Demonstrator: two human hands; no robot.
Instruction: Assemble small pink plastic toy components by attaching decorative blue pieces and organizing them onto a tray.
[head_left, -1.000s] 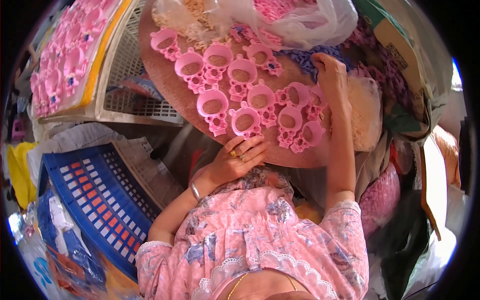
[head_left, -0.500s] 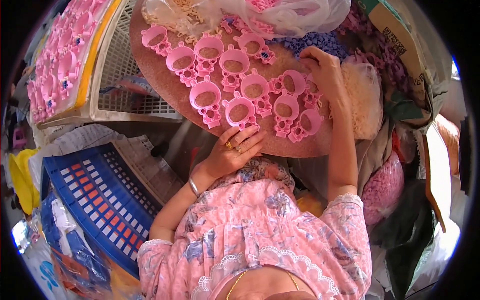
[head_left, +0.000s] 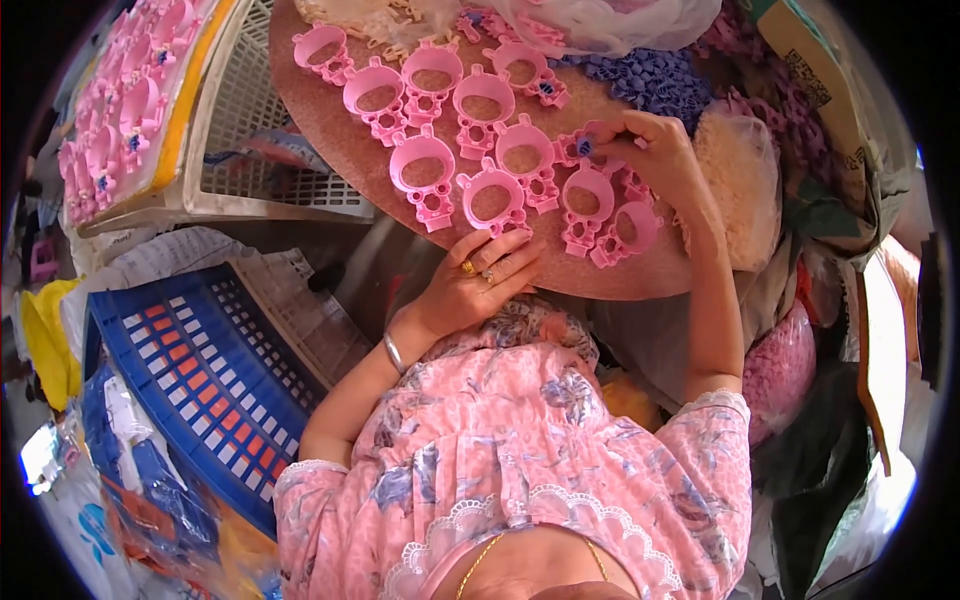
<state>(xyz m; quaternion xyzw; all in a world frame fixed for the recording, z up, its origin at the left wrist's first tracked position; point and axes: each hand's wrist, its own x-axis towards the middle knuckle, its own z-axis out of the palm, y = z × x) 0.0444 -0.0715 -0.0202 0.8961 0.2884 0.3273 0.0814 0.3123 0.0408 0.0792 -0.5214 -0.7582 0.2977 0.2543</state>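
Pink plastic pieces, each a ring with small ears and a lower part with little holes, lie in loose rows on a round brown board. My left hand rests at the near edge, fingers stretched out, their tips by the lower end of the nearest ring. Over the far right ring piece, my right hand has thumb and fingers drawn together at a small blue piece. The fingers partly cover this ring. Another ring piece farther off bears a similar blue piece.
A heap of blue pieces lies beyond my right hand, beside a clear bag of cream pieces. Clear plastic film covers the far edge. At left stand a white crate, a tray of pink pieces and a blue basket.
My right hand has come from beside the blue heap toward me, onto the far right ring piece, where a blue piece now shows. The view has shifted slightly; my left hand stays at the near edge.
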